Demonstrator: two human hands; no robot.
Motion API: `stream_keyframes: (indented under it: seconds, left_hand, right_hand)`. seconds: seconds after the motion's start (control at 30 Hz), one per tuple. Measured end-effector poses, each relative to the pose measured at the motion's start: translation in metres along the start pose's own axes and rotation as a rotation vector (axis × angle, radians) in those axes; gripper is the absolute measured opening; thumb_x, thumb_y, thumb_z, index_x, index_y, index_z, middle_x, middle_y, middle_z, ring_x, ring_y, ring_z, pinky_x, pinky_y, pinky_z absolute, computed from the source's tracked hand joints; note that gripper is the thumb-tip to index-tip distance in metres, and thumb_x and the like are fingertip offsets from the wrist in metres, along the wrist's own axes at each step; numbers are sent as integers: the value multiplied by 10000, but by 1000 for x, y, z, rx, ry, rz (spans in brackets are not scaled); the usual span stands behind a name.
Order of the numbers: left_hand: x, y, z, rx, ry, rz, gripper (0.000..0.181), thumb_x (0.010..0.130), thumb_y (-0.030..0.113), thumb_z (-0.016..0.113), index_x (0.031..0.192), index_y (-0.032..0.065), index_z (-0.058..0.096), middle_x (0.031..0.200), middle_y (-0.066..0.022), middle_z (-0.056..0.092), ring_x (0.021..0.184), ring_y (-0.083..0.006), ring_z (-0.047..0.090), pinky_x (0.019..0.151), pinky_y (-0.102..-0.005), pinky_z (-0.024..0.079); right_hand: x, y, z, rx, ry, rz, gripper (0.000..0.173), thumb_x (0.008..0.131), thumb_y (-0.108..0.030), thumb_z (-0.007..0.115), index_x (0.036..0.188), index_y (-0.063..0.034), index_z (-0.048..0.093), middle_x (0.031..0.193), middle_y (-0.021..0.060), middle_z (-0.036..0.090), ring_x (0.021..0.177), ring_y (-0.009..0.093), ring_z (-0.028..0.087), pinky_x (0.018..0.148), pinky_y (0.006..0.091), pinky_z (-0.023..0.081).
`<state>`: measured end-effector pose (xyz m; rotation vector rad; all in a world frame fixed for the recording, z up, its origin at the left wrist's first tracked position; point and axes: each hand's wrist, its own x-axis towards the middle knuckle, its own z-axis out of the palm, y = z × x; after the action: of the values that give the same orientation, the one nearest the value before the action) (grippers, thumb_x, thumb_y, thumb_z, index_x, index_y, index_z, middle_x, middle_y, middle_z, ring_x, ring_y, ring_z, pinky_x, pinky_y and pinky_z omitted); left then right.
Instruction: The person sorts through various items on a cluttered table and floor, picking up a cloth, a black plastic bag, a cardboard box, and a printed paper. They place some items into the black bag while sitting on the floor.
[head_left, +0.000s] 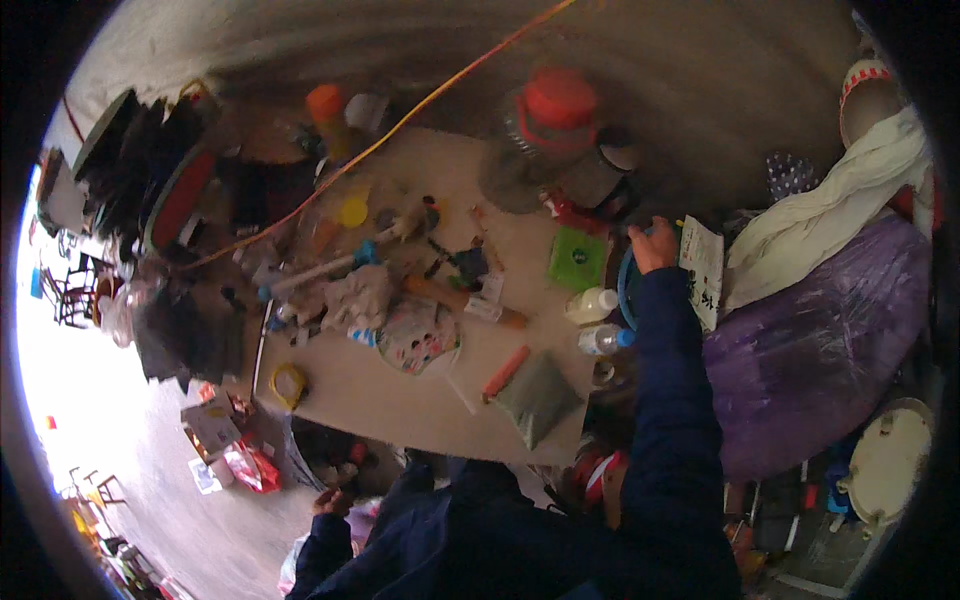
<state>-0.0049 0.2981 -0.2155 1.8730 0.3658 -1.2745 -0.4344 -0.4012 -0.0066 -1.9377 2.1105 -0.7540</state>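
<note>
My right arm stretches forward in a dark blue sleeve, and my right hand (654, 244) is over a blue-rimmed container (625, 289) at the table's right side. Whether the fingers grip anything there is not clear. Right of that hand stands a white printed packet or box (701, 271); to its left is a bright green plastic box (577, 259). A bottle of pale liquid (591, 306) and a blue-capped clear bottle (604, 340) lie close to my forearm. Low beside my body, my left hand (332, 502) hangs near the table's front edge, its fingers blurred.
On the table (352, 390) are a yellow tape roll (288, 385), a grey-green pouch (538, 399), an orange-red cylinder (506, 373) and a printed plastic bag (420, 337). A red-lidded container (559, 105) stands behind. Purple plastic-wrapped goods (817, 360) bulge at right. An orange cord (420, 105) crosses above.
</note>
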Motion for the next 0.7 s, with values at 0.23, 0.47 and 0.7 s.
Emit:
stream_keyframes:
  seconds: [0.23, 0.47, 0.7]
  left_hand:
    - [-88, 116, 81, 222, -8, 376, 331, 844, 260, 718, 1059, 15, 664, 783, -112, 690, 621, -177, 639, 553, -304, 525]
    - [-116, 246, 229, 379, -211, 717, 237, 898, 102, 642, 1103, -19, 641, 849, -106, 687, 760, -172, 661, 719, -302, 550]
    - [-107, 266, 285, 455, -296, 667, 232, 912, 113, 621, 1085, -42, 634, 819, -123, 688, 748, -186, 670, 705, -300, 543]
  right_hand:
    - [77, 14, 37, -78, -88, 12, 732, 721, -275, 742, 1296, 91, 474, 1239, 291, 569, 1166, 415, 546, 1005, 424, 426]
    - [128, 83, 99, 302, -405, 158, 634, 695, -218, 800, 1242, -33, 539, 1089, 133, 630, 970, 280, 618, 770, 393, 516]
    - [114, 47, 84, 784, -460, 496, 462, 713, -205, 790, 1117, -58, 621, 1074, 83, 632, 951, 223, 616, 664, 364, 526]
